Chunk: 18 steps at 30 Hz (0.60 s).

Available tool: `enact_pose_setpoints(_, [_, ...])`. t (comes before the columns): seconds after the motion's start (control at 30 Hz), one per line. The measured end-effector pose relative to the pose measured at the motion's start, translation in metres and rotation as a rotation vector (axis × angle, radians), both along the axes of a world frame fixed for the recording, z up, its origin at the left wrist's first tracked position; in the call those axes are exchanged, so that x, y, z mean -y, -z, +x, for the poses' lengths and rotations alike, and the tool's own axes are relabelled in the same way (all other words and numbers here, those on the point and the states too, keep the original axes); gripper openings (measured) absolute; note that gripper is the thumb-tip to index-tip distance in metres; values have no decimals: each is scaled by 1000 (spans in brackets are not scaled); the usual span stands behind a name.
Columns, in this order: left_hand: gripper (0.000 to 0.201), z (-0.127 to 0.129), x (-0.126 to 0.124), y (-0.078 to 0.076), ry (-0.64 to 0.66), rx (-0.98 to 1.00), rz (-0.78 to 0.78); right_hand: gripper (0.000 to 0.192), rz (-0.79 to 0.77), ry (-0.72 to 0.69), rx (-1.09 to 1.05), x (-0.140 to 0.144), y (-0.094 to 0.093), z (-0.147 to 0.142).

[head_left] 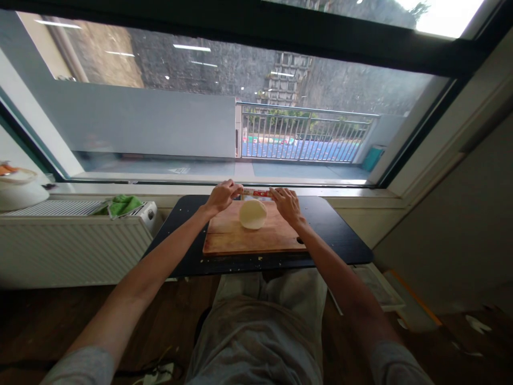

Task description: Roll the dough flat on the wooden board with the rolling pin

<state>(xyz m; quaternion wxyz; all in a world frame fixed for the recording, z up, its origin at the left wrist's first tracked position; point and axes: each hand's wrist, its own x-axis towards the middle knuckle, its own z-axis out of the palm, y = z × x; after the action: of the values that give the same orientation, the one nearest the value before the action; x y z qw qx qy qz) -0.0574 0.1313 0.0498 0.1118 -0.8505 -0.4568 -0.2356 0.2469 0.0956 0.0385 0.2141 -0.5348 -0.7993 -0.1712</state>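
A narrow red-and-white packet (260,193) stretches between my hands at the back edge of a wooden cutting board (224,240). My left hand (223,195) is closed, its thumb and fingertips pinching the packet's left end. The fingers of my right hand (287,204) are bent over the right end. Just in front of the packet, a round, pale yellow piece that looks like dough (253,215) rests on the board, touched by neither hand. What the packet contains cannot be made out.
The board lies on a small black table (336,230) with crumbs along its front edge. Behind it runs a windowsill (176,189) below a large window. At left, a white radiator (72,246) carries a green cloth (123,205) and a white pot-like object (20,187).
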Motion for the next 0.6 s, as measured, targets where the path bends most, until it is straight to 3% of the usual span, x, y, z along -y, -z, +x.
enact_pose_setpoints(0.1, [34, -4, -2, -12, 15, -18, -4, 47, 17, -14, -46, -1, -8, 1])
enact_pose_setpoints(0.17, [35, -9, 0, -8, 72, -47, -88, 47, -13, -74, -41, 6, -5, 5])
enact_pose_setpoints(0.3, [41, -18, 20, 27, 181, -50, -207, 41, -149, -211, 32, 34, 20, 17])
enact_pose_setpoints(0.4, [46, -20, 38, 53, 251, 7, -261, 39, -227, -216, 64, 55, 37, 24])
enact_pose_setpoints(0.5, [42, -19, 50, 64, 270, 21, -274, 41, -268, -210, 71, 66, 40, 24])
enact_pose_setpoints(0.6, [51, -15, 55, 64, 197, 11, -263, 50, -277, -139, 49, 69, 35, 18])
